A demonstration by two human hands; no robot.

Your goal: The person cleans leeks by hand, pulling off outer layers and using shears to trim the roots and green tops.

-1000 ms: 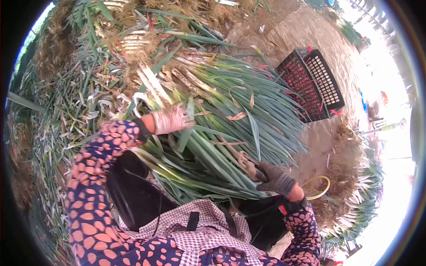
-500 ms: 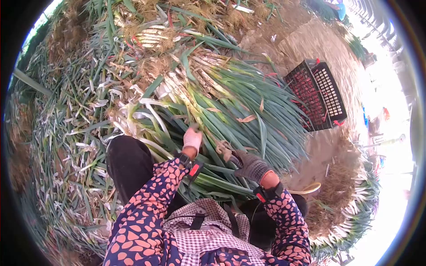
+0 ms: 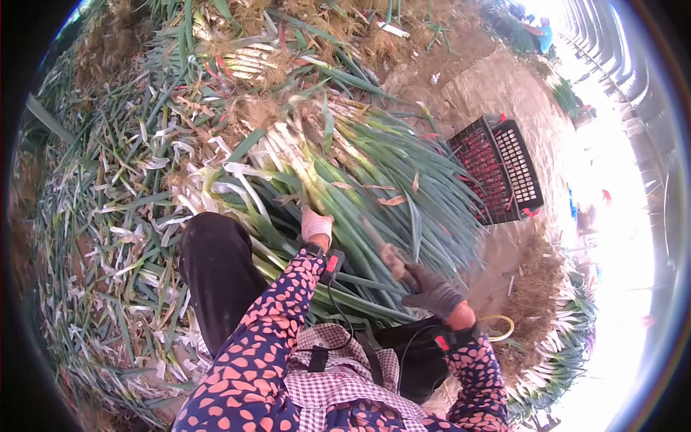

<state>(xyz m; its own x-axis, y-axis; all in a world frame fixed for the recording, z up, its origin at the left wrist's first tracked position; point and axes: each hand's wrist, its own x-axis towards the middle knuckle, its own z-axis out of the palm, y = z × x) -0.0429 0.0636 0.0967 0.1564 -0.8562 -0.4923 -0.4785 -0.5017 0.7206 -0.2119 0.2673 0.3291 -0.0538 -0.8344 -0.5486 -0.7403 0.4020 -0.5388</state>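
Observation:
My left hand (image 3: pixel 317 225), in a pale glove, is closed around several long green onions (image 3: pixel 306 176) near where their white stalks turn green. Their roots point up and away from me, and the leaves spread to the right. My right hand (image 3: pixel 435 291), in a dark grey glove, is closed on a stick-like tool (image 3: pixel 393 261) with a brown, wrapped-looking knob. A blurred, narrow part of it reaches up-left over the leaves; its exact kind cannot be made out. A large pile of green onions (image 3: pixel 403 180) lies under and beyond both hands.
A black plastic crate (image 3: pixel 504 169) with red inside stands at the right. Trimmed leaves and scraps (image 3: pixel 108 252) cover the ground on the left. Bundled green onions (image 3: pixel 561 360) lie at lower right. A person in blue (image 3: pixel 543 36) is far off at upper right.
My right hand has moved right and slightly down with the tool, away from my left hand. My left hand has shifted slightly right and keeps its hold on the onions. The view has shifted a little.

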